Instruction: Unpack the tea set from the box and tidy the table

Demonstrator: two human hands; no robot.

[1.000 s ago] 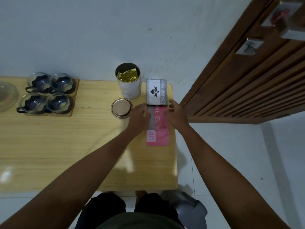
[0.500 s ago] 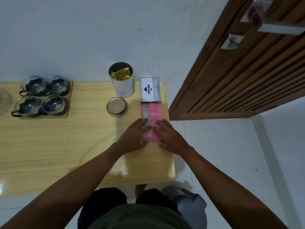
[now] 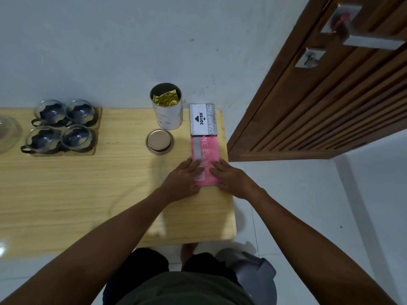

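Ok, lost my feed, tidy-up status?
Both hands, left hand and right hand, flat on pink box. Box butts stamp pad tin at table edge. Tea can open, lid beside. Nothing blocking.

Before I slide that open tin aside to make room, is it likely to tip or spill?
The tin stands tall and narrow, so a high push would probably tip it; push it low. Its lid lies beside it on the table, so the gold packet could spill. It probably feels light and rigid.

On your wooden table (image 3: 66, 194), the round metal lid (image 3: 159, 141) lies before the open cylindrical tin (image 3: 168, 114), grey stamp-pad box (image 3: 203, 119) to its right.
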